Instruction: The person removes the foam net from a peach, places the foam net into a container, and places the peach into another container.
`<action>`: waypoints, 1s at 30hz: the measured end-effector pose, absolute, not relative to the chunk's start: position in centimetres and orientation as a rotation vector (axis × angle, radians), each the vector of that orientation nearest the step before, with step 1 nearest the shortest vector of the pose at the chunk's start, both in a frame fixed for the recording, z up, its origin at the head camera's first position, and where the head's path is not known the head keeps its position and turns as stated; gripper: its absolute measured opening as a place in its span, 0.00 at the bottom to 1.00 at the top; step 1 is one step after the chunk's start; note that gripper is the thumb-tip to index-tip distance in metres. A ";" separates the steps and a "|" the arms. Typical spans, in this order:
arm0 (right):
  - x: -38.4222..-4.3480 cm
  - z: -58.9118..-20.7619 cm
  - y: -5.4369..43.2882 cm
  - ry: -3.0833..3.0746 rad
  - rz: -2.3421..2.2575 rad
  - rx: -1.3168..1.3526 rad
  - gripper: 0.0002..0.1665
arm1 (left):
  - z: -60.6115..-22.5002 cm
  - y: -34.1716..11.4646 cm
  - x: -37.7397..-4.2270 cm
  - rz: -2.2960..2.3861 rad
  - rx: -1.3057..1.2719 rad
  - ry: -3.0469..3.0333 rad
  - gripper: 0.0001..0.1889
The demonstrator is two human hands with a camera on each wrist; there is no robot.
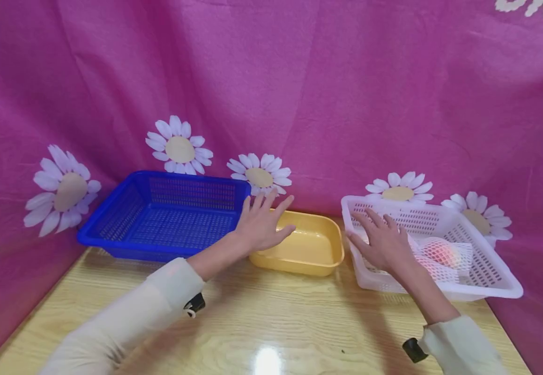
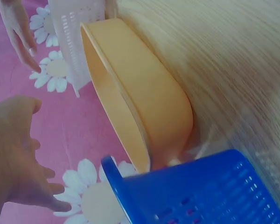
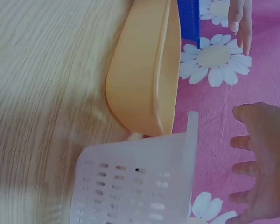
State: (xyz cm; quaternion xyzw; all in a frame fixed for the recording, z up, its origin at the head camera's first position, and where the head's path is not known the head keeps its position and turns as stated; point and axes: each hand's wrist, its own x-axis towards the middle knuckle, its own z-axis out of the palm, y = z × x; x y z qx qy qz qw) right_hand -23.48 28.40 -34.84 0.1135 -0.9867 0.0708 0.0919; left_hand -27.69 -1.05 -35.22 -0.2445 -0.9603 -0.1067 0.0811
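My left hand (image 1: 263, 226), fingers spread and holding nothing, hovers between the blue basket (image 1: 191, 224) and the yellow tub (image 1: 294, 268). My right hand (image 1: 383, 242) hangs over the left part of the white basket (image 1: 487, 291), its fingers apart and nothing in them. Inside the white basket lie pinkish round fruits (image 1: 442, 253) wrapped in white foam netting; the hand and wrist partly hide them. The visible inside of the blue basket holds nothing. In the left wrist view the hand (image 2: 18, 154) is above the rims, touching neither container.
The three containers stand in a row along the back of a wooden table (image 1: 271, 317). Behind them hangs a magenta cloth (image 1: 271, 78) printed with white daisies. A black wrist device (image 1: 414, 350) is at the right sleeve, another (image 1: 194, 302) at the left.
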 end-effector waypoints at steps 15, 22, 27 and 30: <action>-23.3 -35.5 30.7 -2.944 0.226 0.365 0.33 | -35.8 2.1 -26.4 -0.249 -0.957 -2.792 0.36; -23.1 -35.8 31.5 -2.974 0.265 0.345 0.34 | -36.7 3.5 -26.1 -0.266 -1.068 -2.676 0.34; -23.1 -36.1 32.1 -2.962 0.249 0.374 0.32 | -37.3 4.6 -25.8 -0.236 -1.147 -2.597 0.32; -23.2 -36.2 32.4 -2.954 0.245 0.397 0.31 | -37.6 5.2 -25.6 -0.225 -1.176 -2.552 0.31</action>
